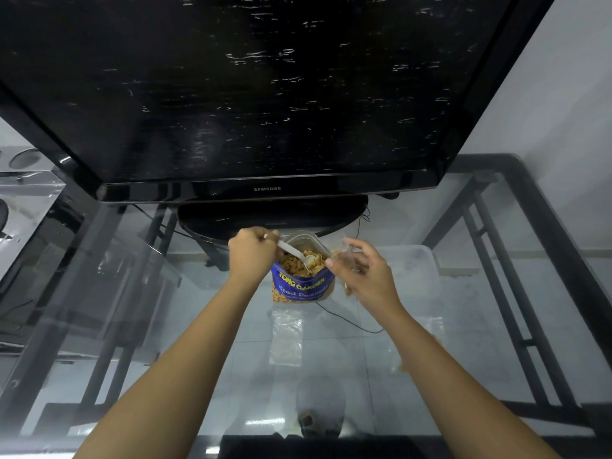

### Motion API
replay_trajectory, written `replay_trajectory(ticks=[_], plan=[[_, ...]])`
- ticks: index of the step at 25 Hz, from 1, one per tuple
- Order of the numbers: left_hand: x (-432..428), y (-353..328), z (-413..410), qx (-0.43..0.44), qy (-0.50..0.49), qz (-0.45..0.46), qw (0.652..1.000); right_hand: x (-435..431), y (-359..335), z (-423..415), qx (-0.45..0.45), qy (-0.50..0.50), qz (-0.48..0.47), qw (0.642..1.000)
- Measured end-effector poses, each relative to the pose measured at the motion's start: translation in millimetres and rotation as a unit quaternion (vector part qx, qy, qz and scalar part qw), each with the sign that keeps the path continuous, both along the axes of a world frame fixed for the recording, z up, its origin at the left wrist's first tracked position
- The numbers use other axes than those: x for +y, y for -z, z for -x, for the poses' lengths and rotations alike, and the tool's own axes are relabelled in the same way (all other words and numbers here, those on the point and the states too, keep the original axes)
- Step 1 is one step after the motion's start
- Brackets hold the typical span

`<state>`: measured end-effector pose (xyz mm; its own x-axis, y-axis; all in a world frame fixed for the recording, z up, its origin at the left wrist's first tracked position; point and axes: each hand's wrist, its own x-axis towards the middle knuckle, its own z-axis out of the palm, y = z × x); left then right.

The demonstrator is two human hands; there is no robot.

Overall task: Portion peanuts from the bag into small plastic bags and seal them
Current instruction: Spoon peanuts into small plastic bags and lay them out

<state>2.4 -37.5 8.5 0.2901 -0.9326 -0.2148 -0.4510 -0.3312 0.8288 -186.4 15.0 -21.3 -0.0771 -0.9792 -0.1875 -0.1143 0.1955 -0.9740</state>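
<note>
Glass desk [198, 376] on a black frame, against a white wall. 1 black Samsung TV [265, 94] stands at the back on an oval base, screen dark. Tiled floor shows through the glass.

Counts:
- 1 peanut bag [303, 289]: blue, upright, top open, peanuts visible inside. Stands mid-desk, just in front of the TV base.
- 1 white plastic spoon [293, 251]: bowl down in the peanuts, handle angled up-left.
- 2 small clear plastic bags for sure. 1 held bag [347, 256] is up in the air just right of the peanut bag's mouth. 1 flat bag [286, 337] lies on the glass, just nearer the person than the peanut bag.
- A faint clear patch further right on the desk could be a third; cannot tell.
- 1 black cable [347, 321] runs under the glass.

Hands:
- left hand [251, 253]: fingers [265, 235] clenched round the spoon handle, at the bag's left edge.
- right hand [367, 276]: fingers [331, 262] pinch the held bag near its top. Its contents are too blurred to count.
</note>
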Motion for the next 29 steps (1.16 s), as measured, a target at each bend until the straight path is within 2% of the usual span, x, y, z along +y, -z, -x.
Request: replay_trajectory(ticks=[5, 8, 13, 14, 20, 26, 29], plan=[[1, 0, 0, -0.001, -0.044, -0.022, 0.999, 3, -1, 2, 0.003, -0.015, 0.001, 1.0], [4, -1, 4, 0.028, -0.054, -0.013, 0.998, 2, 0, 3, 0.001, -0.019, -0.003, 1.0], [11, 7, -8, 0.053, 0.072, 0.039, 0.995, 3, -2, 4, 0.011, -0.026, 0.005, 1.0], [11, 7, -10, 0.057, 0.072, 0.039, 0.995, 4, -2, 4, 0.013, -0.028, 0.006, 1.0], [8, 12, -14, 0.148, -0.064, -0.029, 0.987, 4, -3, 4, 0.015, -0.032, 0.007, 0.999], [3, 17, -22, 0.21, -0.111, -0.052, 0.97, 5, -2, 6, 0.002, -0.03, 0.003, 1.0], [1, 17, -30, 0.242, -0.139, -0.057, 0.959, 4, -4, 7, 0.03, -0.007, 0.016, 0.999]])
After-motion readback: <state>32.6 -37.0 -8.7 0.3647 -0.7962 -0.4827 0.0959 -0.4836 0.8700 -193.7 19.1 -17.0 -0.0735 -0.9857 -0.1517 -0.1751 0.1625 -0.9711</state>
